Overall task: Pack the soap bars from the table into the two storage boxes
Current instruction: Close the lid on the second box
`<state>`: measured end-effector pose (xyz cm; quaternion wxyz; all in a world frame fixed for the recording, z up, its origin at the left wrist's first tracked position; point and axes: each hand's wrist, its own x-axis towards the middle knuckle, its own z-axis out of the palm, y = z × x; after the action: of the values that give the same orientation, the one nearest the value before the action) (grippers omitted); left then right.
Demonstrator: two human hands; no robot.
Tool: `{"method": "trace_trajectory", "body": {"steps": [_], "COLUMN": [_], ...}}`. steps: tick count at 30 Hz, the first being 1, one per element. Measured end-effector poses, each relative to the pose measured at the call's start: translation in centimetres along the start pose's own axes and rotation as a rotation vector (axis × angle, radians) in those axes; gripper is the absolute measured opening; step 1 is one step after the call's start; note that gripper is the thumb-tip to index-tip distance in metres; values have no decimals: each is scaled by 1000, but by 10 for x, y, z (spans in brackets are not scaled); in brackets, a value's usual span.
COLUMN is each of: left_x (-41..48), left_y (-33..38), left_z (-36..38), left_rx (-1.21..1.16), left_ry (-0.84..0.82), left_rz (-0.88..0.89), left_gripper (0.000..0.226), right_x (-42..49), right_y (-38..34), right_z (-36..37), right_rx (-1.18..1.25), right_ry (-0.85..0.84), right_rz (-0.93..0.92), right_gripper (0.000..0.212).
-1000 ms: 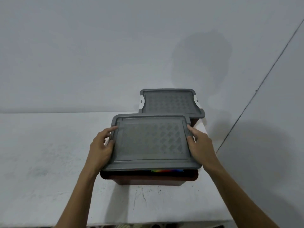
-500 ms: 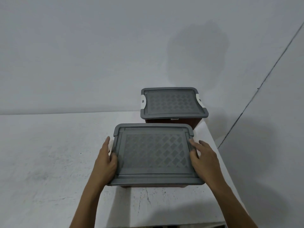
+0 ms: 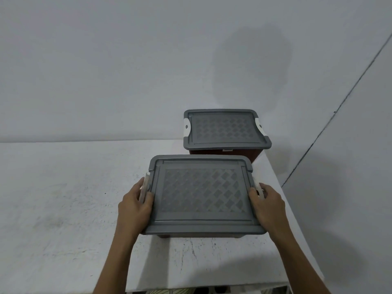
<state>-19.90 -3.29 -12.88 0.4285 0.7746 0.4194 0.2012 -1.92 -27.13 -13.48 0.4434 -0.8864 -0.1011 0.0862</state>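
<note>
Near lid (image 3: pixel 201 194) has dropped flat — its long axis runs left-right.

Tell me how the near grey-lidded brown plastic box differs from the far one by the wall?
The near grey-lidded brown plastic box has its white side latches sticking out, gripped by the left hand and right hand; the far grey-lidded brown box has its white clips folded flat over the lid. The near box sits toward the white table's front; the far box stands untouched at the back. Both lids are diamond-patterned.
</note>
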Motion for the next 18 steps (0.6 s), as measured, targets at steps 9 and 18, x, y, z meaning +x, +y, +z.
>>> {"method": "trace_trajectory", "body": {"steps": [9, 18], "left_x": [2, -6], "left_y": [-3, 1], "left_z": [4, 7], "left_rx": [311, 262], "left_ry": [-39, -45], "left_rz": [122, 139], "left_gripper": [53, 71], "right_x": [0, -1], "right_y": [8, 4], "right_z": [-1, 6], "right_rx": [88, -185], "right_ry": [71, -1], "right_rz": [-200, -291], "right_gripper": [32, 43]}}
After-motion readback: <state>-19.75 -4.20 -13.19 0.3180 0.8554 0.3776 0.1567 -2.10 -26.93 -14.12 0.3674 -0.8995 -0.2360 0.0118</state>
